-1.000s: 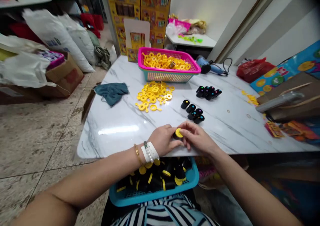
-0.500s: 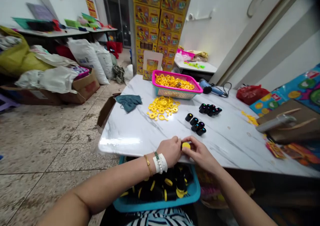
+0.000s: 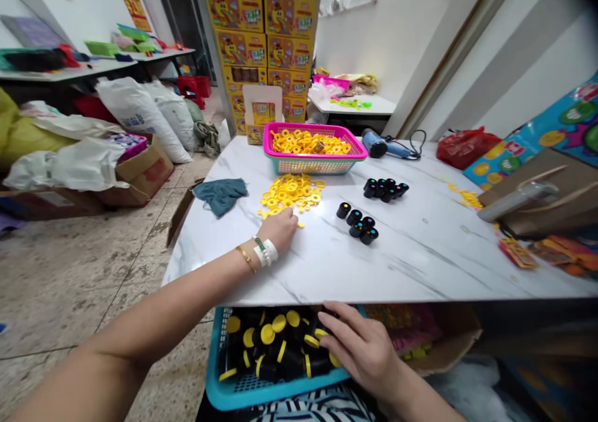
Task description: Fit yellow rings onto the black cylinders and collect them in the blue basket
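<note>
**Left hand** [image 3: 280, 230]: on the tabletop, fingers curled down and together, fingertips at the near edge of the ring pile. Cannot tell whether a ring is pinched.
**Left wrist:** gold bangle [image 3: 245, 259] and white wristband [image 3: 265, 252].
**Right hand** [image 3: 362, 347]: below the table edge, fingers spread apart, lying against the capped black cylinders at the basket's right side. No clear grip.
**Capped black cylinders** [image 3: 280, 353]: heaped in the blue basket, each showing a yellow top or yellow band.
**Blue basket** [image 3: 215, 372]: on the person's lap, under the table edge.
**Yellow plastic rings** [image 3: 290, 195]: loose pile on the table, just beyond the left hand; more fill the pink-rimmed basket.
**Pink-rimmed basket** [image 3: 315, 167]: teal mesh sides, beyond the pile.
**Black caps** [image 3: 357, 223]: two small groups on the table, right of the pile, without yellow rings.
**Marble-pattern table** [image 3: 420, 266]: also bears a blue-green cloth [image 3: 219, 195], left of the pile, and a blue hair dryer [image 3: 378, 144], beside the pink-rimmed basket.
**Far side:** stacked yellow cartons [image 3: 261, 48]; white sacks [image 3: 140, 117] on the floor.
</note>
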Demonstrator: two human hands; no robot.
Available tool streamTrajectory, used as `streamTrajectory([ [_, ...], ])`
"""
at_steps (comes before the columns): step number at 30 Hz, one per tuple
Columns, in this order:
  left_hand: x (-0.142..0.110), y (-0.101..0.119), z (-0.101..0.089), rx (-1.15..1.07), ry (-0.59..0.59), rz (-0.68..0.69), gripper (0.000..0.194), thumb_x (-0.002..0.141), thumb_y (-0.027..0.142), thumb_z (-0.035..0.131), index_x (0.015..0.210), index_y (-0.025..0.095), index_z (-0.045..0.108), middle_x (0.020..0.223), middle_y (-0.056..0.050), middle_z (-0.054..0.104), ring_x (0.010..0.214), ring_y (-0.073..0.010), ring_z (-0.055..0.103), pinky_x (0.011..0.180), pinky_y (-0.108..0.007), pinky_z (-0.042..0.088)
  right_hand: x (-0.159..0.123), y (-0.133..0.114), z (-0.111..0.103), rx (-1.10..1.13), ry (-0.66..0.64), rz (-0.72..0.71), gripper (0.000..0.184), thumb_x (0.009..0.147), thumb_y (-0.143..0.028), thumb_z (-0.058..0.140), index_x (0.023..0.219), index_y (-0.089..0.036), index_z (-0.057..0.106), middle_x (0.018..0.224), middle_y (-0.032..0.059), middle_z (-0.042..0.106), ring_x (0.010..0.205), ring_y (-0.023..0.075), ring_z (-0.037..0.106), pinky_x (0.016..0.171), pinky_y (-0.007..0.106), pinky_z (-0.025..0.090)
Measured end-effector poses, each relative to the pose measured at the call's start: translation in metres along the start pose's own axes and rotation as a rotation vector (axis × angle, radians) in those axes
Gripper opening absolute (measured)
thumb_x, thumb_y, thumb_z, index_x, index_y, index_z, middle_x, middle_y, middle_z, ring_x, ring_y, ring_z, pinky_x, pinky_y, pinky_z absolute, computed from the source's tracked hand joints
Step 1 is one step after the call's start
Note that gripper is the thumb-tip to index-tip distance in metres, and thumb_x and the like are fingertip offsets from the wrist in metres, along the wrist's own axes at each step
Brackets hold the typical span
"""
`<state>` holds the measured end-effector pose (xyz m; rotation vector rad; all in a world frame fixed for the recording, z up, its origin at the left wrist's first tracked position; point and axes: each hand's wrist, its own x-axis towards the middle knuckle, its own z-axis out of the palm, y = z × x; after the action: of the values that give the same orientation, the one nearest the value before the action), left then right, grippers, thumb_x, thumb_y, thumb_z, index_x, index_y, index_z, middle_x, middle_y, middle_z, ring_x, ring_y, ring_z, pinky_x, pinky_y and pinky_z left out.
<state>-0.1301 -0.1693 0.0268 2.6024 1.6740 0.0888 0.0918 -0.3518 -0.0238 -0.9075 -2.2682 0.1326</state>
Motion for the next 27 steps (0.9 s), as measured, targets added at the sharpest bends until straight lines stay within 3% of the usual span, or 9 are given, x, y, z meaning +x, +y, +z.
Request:
streamTrajectory([
  [2, -0.005, 0.009, -0.001, 0.012, -0.009, 0.024, 0.028, 0.092, 0.01, 0.034, 0.099, 0.008, 0.061, 0.099, -0.016, 0.058, 0.083, -0.0241, 0.064, 0.071, -0.036, 0.051, 0.013, 0.009, -0.012, 0.001, 0.132, 0.031, 0.035, 0.085, -0.009, 0.064, 0.118, -0.018, 0.063, 0.112, 0.013, 0.067, 0.092, 0.0198, 0.069, 0.078, 0.028, 0.059],
  [5, -0.016, 0.033, -0.001, -0.032, -0.041, 0.129, 0.025, 0.091, 0.011, 0.038, 0.098, 0.01, 0.062, 0.098, -0.013, 0.06, 0.079, -0.0206, 0.064, 0.071, -0.033, 0.051, 0.04, 0.024, -0.028, 0.029, 0.273, 0.23, 0.035, 0.086, -0.009, 0.063, 0.119, -0.021, 0.062, 0.116, 0.0122, 0.064, 0.089, 0.0187, 0.068, 0.069, 0.028, 0.058],
  [8, -0.024, 0.059, -0.002, -0.292, -0.04, 0.329, 0.021, 0.091, 0.017, 0.045, 0.098, 0.013, 0.065, 0.094, -0.008, 0.061, 0.084, -0.0176, 0.064, 0.077, -0.028, 0.051, 0.062, 0.04, -0.028, 0.118, 0.21, 0.398, 0.043, 0.086, -0.016, 0.063, 0.128, -0.019, 0.055, 0.127, 0.0142, 0.059, 0.086, 0.0183, 0.066, 0.056, 0.025, 0.055],
  [11, -0.018, 0.072, -0.004, -0.561, -0.061, 0.407, 0.02, 0.087, 0.016, 0.05, 0.095, 0.015, 0.069, 0.089, -0.006, 0.064, 0.083, -0.0159, 0.064, 0.08, -0.026, 0.051, 0.069, 0.053, -0.019, 0.196, 0.115, 0.49, 0.028, 0.086, -0.018, 0.061, 0.113, -0.02, 0.063, 0.101, 0.0066, 0.069, 0.071, 0.0154, 0.064, 0.058, 0.025, 0.052],
  [15, 0.019, 0.064, -0.004, -0.782, -0.057, 0.218, 0.018, 0.082, 0.032, 0.064, 0.084, 0.015, 0.07, 0.081, -0.003, 0.068, 0.07, -0.0141, 0.063, 0.07, -0.025, 0.05, 0.062, 0.059, -0.01, 0.411, 0.177, 0.779, 0.022, 0.089, -0.031, 0.061, 0.108, -0.021, 0.064, 0.078, 0.0012, 0.068, 0.06, 0.0137, 0.061, 0.058, 0.025, 0.05],
  [18, 0.061, 0.057, 0.003, -0.823, 0.091, 0.005, 0.044, 0.074, 0.037, 0.073, 0.11, 0.014, 0.064, 0.103, -0.007, 0.07, 0.07, -0.0131, 0.063, 0.071, -0.027, 0.052, 0.059, 0.061, -0.009, 0.555, 0.16, 0.881, 0.024, 0.087, -0.037, 0.064, 0.103, -0.02, 0.064, 0.076, 0.0021, 0.066, 0.065, 0.0164, 0.063, 0.06, 0.026, 0.05],
  [21, 0.097, 0.059, 0.011, -0.748, 0.134, 0.02, 0.065, 0.069, 0.028, 0.077, 0.128, 0.015, 0.055, 0.12, -0.009, 0.066, 0.077, -0.0137, 0.064, 0.078, -0.028, 0.051, 0.062, 0.06, -0.01, 0.593, 0.111, 0.889, 0.018, 0.086, -0.038, 0.064, 0.092, -0.021, 0.062, 0.075, 0.0026, 0.065, 0.065, 0.0164, 0.061, 0.058, 0.026, 0.049],
  [24, 0.109, 0.06, 0.013, -0.719, 0.101, 0.1, 0.041, 0.071, 0.023, 0.073, 0.111, 0.018, 0.067, 0.104, -0.003, 0.071, 0.078, -0.0139, 0.064, 0.08, -0.027, 0.05, 0.065, 0.058, -0.014, 0.588, 0.131, 0.866, 0.018, 0.084, -0.037, 0.068, 0.087, -0.02, 0.063, 0.078, 0.0032, 0.065, 0.064, 0.0152, 0.059, 0.056, 0.025, 0.047],
  [27, 0.083, 0.053, 0.011, -0.701, 0.08, 0.146, 0.025, 0.07, 0.024, 0.074, 0.094, 0.018, 0.073, 0.089, 0.0, 0.072, 0.074, -0.0144, 0.062, 0.078, -0.026, 0.049, 0.062, 0.055, -0.022, 0.659, 0.122, 0.897, 0.019, 0.08, -0.037, 0.072, 0.082, -0.019, 0.065, 0.072, 0.0021, 0.063, 0.058, 0.0131, 0.056, 0.05, 0.024, 0.044],
])
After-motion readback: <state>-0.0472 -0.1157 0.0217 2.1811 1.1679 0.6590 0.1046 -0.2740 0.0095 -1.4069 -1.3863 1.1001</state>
